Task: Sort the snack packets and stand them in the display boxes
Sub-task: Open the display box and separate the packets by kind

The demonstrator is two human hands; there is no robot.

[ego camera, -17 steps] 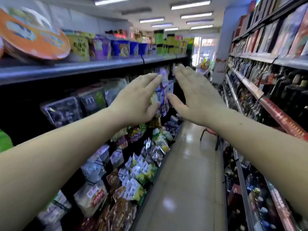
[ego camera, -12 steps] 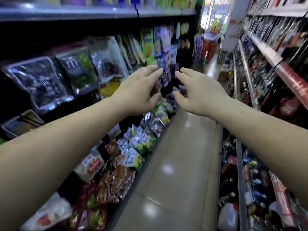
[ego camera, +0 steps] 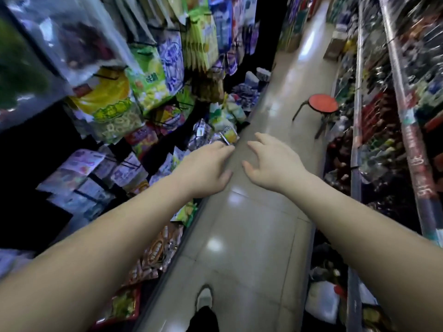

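Both hands show in the head view, empty: left hand (ego camera: 206, 168) and right hand (ego camera: 271, 161), fingers (ego camera: 260, 140) loosely spread, gripping nothing. Snack packets (ego camera: 229, 135) lie jumbled along the low shelf (ego camera: 161, 283) at left, the nearest just beyond the left fingertips (touching or not, I cannot tell). Best to pinch one packet by its top edge, so it stands straight.
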